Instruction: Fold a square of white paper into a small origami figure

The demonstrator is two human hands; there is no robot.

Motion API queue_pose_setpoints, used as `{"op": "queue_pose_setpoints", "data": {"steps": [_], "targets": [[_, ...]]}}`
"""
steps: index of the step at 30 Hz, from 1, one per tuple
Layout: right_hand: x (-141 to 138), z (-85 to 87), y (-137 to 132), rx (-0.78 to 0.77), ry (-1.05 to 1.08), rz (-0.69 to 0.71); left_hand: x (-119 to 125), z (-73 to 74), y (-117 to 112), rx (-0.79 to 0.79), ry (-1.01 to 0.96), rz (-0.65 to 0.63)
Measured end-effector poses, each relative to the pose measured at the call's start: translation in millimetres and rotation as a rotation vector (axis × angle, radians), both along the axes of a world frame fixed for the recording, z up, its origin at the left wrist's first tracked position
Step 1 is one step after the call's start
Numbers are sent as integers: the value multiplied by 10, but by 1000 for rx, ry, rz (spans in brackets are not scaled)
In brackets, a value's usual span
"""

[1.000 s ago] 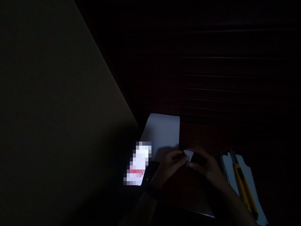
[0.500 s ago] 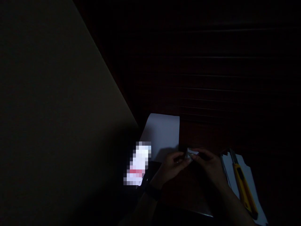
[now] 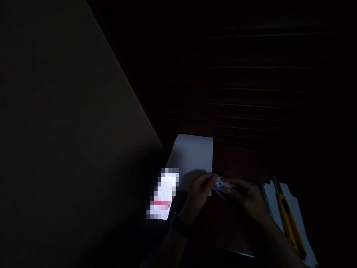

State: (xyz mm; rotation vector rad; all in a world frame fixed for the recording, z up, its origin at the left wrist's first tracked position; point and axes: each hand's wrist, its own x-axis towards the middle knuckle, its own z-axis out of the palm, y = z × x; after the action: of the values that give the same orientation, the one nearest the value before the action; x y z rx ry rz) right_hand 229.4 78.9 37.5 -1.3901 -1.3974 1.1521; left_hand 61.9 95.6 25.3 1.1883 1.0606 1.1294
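Left grip and right grip pinching folded white paper, lit screen pixelated beyond reading

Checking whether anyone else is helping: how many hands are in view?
2: the left hand by the large white sheet and the right hand nearer the yellow cutter, both holding the small white paper piece. Deep shadow might hide others.

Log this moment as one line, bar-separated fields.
left hand: holds small paper piece | right hand: holds same piece | picture left: lit screen, white sheet | picture right: yellow cutter on white papers
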Motion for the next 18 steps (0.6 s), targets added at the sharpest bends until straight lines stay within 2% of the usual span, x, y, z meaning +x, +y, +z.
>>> {"op": "queue_pose_setpoints", "data": {"steps": [3, 10, 18], "targets": [[64, 20, 12, -61, 44, 45, -11, 0, 0, -25, 16, -27], [102, -15, 35, 19, 12, 116, 10, 22, -35, -11, -37, -120], [107, 20, 18, 36, 13, 177, -4, -35, -38, -59, -35, -127]]}}
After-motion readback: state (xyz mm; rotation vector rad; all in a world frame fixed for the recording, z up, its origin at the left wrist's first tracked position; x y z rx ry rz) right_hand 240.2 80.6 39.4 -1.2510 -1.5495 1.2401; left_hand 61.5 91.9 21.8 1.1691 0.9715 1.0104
